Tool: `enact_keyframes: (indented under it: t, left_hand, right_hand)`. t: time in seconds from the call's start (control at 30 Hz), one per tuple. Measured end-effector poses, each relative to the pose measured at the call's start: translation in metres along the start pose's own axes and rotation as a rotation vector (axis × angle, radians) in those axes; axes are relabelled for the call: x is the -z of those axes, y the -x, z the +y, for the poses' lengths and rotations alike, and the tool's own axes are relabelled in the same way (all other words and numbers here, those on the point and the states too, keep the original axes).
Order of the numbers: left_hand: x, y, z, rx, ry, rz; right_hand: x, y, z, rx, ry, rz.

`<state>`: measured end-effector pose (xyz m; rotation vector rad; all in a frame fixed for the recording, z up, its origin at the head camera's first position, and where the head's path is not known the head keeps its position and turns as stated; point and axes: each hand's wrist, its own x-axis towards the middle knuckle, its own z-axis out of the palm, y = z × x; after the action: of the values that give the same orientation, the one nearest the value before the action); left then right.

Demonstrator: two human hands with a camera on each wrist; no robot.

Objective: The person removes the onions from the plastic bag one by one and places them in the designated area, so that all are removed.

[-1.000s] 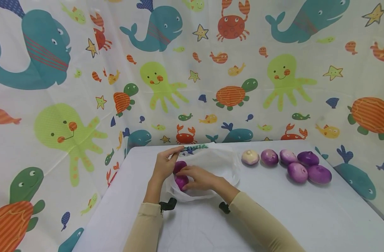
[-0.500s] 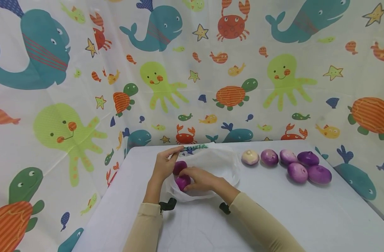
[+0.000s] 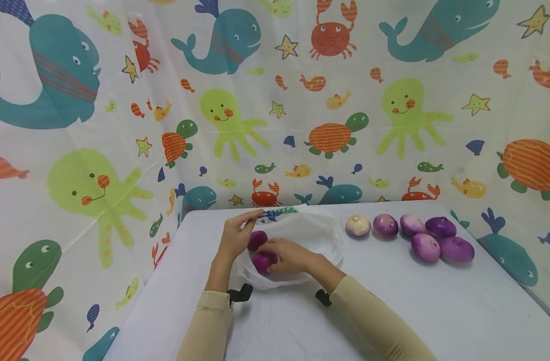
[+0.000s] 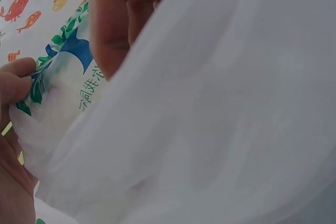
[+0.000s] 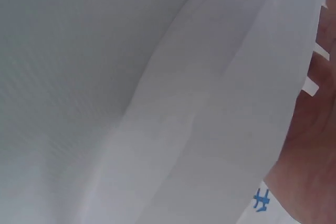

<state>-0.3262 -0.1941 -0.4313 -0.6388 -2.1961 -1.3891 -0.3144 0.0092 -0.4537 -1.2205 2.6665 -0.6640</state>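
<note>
A white plastic bag (image 3: 322,235) with green and blue print lies spread on the table in the head view. My left hand (image 3: 235,235) pinches its far left edge between thumb and fingers. Inside the bag's left part are two purple onions; my right hand (image 3: 289,256) holds the nearer onion (image 3: 263,260) with curled fingers. The farther onion (image 3: 257,240) rests against it, beside my left hand. In the left wrist view, the bag (image 4: 226,103) covers most of the frame. Bag plastic (image 5: 210,114) also hides much of my right hand in the right wrist view.
Several purple onions (image 3: 425,247) sit grouped at the table's back right, with a pale onion (image 3: 358,226) at their left end. A white cloth covers the table (image 3: 275,326). Behind it hangs a curtain (image 3: 293,115) printed with sea animals.
My right hand has shifted slightly to the right, and the nearer onion has moved a little right with it. My left hand stays in place on the bag's edge.
</note>
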Motion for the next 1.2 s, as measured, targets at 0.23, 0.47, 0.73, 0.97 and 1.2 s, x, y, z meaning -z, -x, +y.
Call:
enact_keyframes:
  t: [0.23,0.47,0.73,0.97,1.2]
  left_hand:
    - [0.0,0.0,0.002,0.009,-0.031,-0.005]
    - [0.0,0.0,0.002,0.006,-0.033,-0.01]
    - [-0.001,0.0,0.002,-0.001,-0.024,-0.006]
    - [-0.002,0.0,0.002,-0.006,-0.022,-0.001]
    - [-0.001,0.0,0.003,0.005,-0.023,-0.009]
  right_hand:
    - [0.001,0.005,0.0,-0.019,-0.079,-0.009]
    - [-0.003,0.008,0.006,-0.054,-0.148,0.002]
    - [0.004,0.02,0.014,-0.034,-0.201,0.082]
    - [0.008,0.034,0.022,-0.05,-0.187,0.149]
    - [0.019,0.045,0.028,-0.059,-0.234,0.247]
